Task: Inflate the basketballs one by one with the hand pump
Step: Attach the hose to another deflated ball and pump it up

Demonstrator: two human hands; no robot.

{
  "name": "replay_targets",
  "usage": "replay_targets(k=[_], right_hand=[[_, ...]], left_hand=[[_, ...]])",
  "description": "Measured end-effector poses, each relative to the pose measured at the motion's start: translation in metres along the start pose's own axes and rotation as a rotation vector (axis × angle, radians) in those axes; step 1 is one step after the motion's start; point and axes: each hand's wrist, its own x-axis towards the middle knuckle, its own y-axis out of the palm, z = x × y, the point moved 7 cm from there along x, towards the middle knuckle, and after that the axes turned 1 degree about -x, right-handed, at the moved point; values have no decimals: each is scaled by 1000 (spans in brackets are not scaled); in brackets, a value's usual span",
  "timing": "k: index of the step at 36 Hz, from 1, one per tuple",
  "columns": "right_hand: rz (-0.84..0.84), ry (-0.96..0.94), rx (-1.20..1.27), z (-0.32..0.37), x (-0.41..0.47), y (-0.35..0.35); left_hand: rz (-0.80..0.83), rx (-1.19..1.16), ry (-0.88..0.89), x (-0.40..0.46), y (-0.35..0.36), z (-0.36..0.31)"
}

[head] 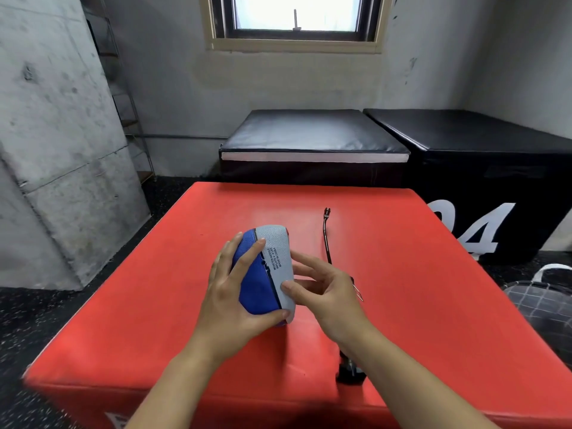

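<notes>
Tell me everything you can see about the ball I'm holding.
The ball is deflated and folded almost flat, with a blue panel and a pale grey panel split by a dark seam. Its skin looks like pebbled rubber. Small dark print runs along the grey panel; it is too fine to read with certainty. It is held on edge above the red padded box. The left hand cups the blue side, and the right hand has fingertips on the grey side.
</notes>
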Motion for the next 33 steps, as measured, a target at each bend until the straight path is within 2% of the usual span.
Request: replay_targets(k=[4,8,11,14,18,24,29,31,33], right_hand=[[21,-29,-59,8,-4,-3],[45,-16,-228,-1,2,-13],[-106,-18,-461,-9,14,-50],[-175,94,-713,-20,16,-86],[-54,175,-902,-39,11,-95],[103,221,-1041,-41,7,-104],[78,204,-1187,-34,2,-125],[46,147,-1222,-32,5,-123],[84,76,-1204,-36,10,-111]], left_hand=[[22,56,52,1,-5,-2],[54,83,22,0,-1,1],[33,98,7,2,0,4],[11,78,-36,1,-2,10],[-11,46,-85,-1,-6,16],[-21,38,-86,-2,-7,17],[-13,63,-72,-1,-5,14],[-16,68,-79,-1,-5,12],[-15,63,-93,-2,-4,11]])
